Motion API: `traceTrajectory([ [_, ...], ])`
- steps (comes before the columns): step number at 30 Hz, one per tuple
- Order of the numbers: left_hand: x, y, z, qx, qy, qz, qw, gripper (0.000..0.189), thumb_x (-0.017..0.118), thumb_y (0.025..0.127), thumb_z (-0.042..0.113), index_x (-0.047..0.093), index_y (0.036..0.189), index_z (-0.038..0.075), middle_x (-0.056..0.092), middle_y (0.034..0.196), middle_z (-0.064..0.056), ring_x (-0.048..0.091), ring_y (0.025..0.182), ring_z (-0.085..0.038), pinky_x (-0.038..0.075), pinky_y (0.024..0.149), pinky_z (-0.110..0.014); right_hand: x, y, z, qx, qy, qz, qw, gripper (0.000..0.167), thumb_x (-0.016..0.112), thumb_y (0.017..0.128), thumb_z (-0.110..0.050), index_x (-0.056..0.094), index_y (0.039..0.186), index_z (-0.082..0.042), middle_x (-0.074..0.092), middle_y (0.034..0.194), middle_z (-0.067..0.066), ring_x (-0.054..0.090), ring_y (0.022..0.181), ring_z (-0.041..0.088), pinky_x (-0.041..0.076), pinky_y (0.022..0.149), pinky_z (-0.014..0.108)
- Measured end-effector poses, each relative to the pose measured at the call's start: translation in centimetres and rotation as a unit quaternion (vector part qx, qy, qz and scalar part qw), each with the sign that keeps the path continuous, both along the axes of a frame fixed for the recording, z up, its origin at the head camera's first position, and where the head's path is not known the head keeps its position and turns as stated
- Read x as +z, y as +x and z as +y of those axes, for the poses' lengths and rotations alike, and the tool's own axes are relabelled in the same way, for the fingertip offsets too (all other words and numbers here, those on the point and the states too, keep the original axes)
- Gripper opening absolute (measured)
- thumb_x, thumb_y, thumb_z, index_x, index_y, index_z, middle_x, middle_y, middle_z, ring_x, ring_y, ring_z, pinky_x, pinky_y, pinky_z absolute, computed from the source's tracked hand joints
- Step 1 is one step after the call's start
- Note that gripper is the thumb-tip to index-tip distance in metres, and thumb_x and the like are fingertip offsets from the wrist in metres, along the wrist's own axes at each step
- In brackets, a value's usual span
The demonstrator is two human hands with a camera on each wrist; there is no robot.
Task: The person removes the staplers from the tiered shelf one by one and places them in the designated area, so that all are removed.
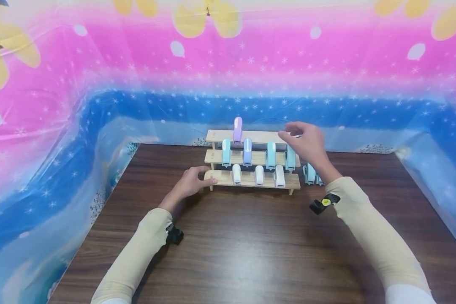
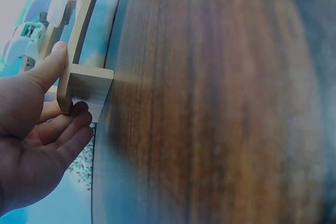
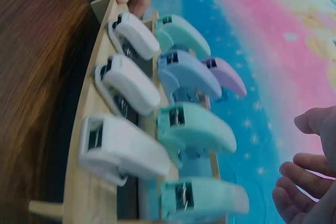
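A three-tier wooden display rack (image 1: pixel 251 182) holds small staplers. My left hand (image 1: pixel 190 182) grips the left end of its lowest shelf, thumb on top and fingers underneath, as the left wrist view (image 2: pixel 37 129) shows. Three white staplers (image 1: pixel 259 175) stand on that shelf. Mint staplers (image 1: pixel 270 155) and a blue one (image 1: pixel 247 152) line the middle shelf; a purple stapler (image 1: pixel 237 130) stands on the top shelf. Above the rack's right end hovers my right hand (image 1: pixel 305 141), its fingers loosely bent. In the right wrist view nothing lies between that hand's fingers (image 3: pixel 310 174).
Two mint staplers (image 1: pixel 309 174) rest on the brown wooden table (image 1: pixel 235 245) to the right of the rack, partly behind the right wrist. Behind the table hangs a pink and blue patterned cloth (image 1: pixel 167 105), which also runs along both sides.
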State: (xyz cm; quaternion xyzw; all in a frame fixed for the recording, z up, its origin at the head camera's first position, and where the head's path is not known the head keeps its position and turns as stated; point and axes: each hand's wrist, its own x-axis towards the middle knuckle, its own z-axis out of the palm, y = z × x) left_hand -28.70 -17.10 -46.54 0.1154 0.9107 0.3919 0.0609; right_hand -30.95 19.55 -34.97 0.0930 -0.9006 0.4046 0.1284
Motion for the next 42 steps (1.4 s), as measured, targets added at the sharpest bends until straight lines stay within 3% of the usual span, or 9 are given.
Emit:
traceTrajectory([
  [11,0.3,0.1,0.2,0.002,-0.004,0.002,1.0,0.063,0.075,0.094,0.039,0.057,0.142,0.001,0.058,0.144,-0.019,0.059,0.121,-0.031,0.045,0.107,-0.052,0.7,-1.2,-4.1,0.033,0.011,0.011,0.9993,0.057,0.072,0.094,-0.048,0.067,0.134,-0.008,0.072,0.124,0.013,0.068,0.112,0.027,0.055,0.091,0.047],
  [18,0.3,0.0,0.1,0.005,-0.002,-0.002,1.0,0.063,0.075,0.094,0.039,0.058,0.142,0.002,0.06,0.142,-0.019,0.06,0.114,-0.03,0.047,0.103,-0.051,0.5,-2.1,-6.0,0.036,-0.004,-0.012,0.9993,0.057,0.072,0.094,-0.047,0.066,0.134,-0.008,0.072,0.124,0.012,0.066,0.115,0.027,0.054,0.094,0.046],
  [29,0.2,0.0,0.0,0.004,-0.007,0.003,1.0,0.063,0.075,0.094,0.038,0.058,0.142,0.002,0.058,0.144,-0.019,0.052,0.134,-0.034,0.04,0.111,-0.054,-0.3,-3.3,-8.3,0.047,-0.007,-0.036,0.9982,0.059,0.074,0.093,-0.048,0.066,0.134,-0.007,0.073,0.122,0.012,0.068,0.114,0.026,0.056,0.093,0.044],
  [42,0.3,0.1,0.0,0.004,-0.008,0.003,1.0,0.064,0.076,0.094,0.036,0.056,0.143,0.0,0.056,0.146,-0.02,0.051,0.135,-0.034,0.039,0.113,-0.053,-0.8,-4.1,-10.3,0.043,0.008,-0.056,0.9975,0.062,0.074,0.092,-0.051,0.067,0.131,-0.003,0.073,0.12,0.013,0.069,0.109,0.027,0.057,0.089,0.041],
])
